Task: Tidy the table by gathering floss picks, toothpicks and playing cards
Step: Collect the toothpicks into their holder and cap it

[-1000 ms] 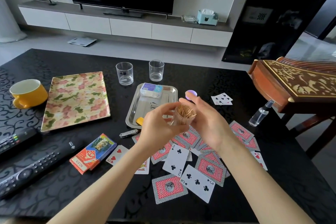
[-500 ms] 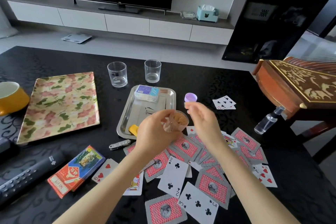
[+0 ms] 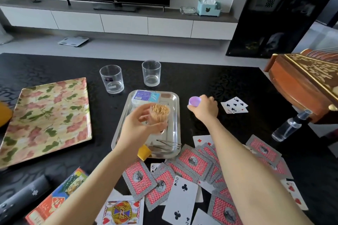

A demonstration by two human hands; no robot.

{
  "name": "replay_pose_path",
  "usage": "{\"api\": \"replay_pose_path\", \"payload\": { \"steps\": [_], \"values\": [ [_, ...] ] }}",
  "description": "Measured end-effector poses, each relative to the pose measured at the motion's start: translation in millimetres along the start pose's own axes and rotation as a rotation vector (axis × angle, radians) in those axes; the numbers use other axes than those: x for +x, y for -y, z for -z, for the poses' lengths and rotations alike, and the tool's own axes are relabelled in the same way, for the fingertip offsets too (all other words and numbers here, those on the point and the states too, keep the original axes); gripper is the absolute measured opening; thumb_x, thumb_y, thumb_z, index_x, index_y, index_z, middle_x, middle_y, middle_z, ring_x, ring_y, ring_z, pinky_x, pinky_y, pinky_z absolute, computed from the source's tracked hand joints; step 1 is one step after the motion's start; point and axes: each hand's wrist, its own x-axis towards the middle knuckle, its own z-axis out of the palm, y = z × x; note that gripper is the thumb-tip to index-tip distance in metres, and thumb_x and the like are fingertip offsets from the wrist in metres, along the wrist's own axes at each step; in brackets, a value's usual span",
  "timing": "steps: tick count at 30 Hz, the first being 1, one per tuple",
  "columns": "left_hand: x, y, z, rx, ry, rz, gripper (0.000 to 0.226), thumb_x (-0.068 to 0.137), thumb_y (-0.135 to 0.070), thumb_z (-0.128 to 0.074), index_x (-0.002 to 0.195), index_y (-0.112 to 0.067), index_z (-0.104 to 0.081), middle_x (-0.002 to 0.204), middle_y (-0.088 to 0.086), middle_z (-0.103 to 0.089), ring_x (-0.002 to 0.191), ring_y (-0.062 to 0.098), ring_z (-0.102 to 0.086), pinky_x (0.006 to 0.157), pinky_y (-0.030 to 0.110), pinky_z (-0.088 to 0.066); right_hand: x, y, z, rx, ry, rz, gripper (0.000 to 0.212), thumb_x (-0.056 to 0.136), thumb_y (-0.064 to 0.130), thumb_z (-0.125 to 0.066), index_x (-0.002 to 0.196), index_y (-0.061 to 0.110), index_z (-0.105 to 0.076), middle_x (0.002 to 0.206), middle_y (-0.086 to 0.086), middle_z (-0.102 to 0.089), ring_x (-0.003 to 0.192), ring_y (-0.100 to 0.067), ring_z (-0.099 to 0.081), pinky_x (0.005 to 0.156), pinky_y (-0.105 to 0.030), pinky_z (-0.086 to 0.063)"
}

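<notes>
My left hand (image 3: pixel 139 129) holds a clear toothpick jar (image 3: pixel 159 115) full of toothpicks, raised over the steel tray (image 3: pixel 174 115). My right hand (image 3: pixel 205 109) is out to the right of the tray, its fingers closed on the purple lid (image 3: pixel 194 101) on the black table. A floss pick box (image 3: pixel 145 97) lies at the tray's far end, and thin metal picks (image 3: pixel 167 145) lie at its near end. Playing cards (image 3: pixel 184 173) are scattered across the near table, some face up. A few more cards (image 3: pixel 235 105) lie beyond my right hand.
Two empty glasses (image 3: pixel 111 78) (image 3: pixel 151 73) stand behind the tray. A floral tray (image 3: pixel 45 118) lies left, a card box (image 3: pixel 60 195) and a remote (image 3: pixel 22 197) near left. A spray bottle (image 3: pixel 288 127) and a carved wooden instrument (image 3: pixel 307 86) sit right.
My right hand left the jar and reached out to the right onto the purple lid. My left hand kept the jar and moved it over the tray. The camera tilted closer.
</notes>
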Motion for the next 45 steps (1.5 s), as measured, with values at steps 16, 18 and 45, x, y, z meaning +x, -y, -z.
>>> {"api": "replay_pose_path", "payload": {
  "steps": [16,18,45],
  "values": [
    [-62.7,-16.5,20.6,0.477,0.008,-0.278,0.054,0.059,-0.024,-0.087,0.107,-0.025,-0.062,0.094,-0.021,-0.063,0.089,-0.002,-0.059,0.072,0.003,-0.043,-187.4,45.0,110.9,0.043,0.213,0.759,0.051,0.083,0.003,-0.061,0.129,0.014,-0.043,0.125,-0.001,-0.050,0.107,-0.019,-0.055,0.082,-0.022,-0.044],
    [-76.5,-23.1,26.8,0.452,0.030,-0.295,0.053,0.060,-0.023,-0.086,0.108,-0.026,-0.063,0.092,-0.026,-0.060,0.088,-0.008,-0.058,0.071,-0.001,-0.042,-198.1,44.5,122.1,0.167,0.263,0.703,0.054,0.080,0.012,-0.069,0.126,0.023,-0.042,0.119,0.005,-0.054,0.102,-0.015,-0.057,0.077,-0.019,-0.043],
    [-156.2,-71.0,63.7,-0.013,0.506,-0.177,0.035,0.066,-0.015,-0.074,0.101,-0.010,-0.070,0.079,0.005,-0.067,0.068,0.014,-0.063,0.060,0.024,-0.051,-268.5,59.2,219.6,0.092,0.470,0.855,0.052,0.075,0.037,-0.075,0.123,0.036,-0.054,0.106,0.016,-0.053,0.090,0.002,-0.051,0.081,-0.019,-0.046]
  ]
}}
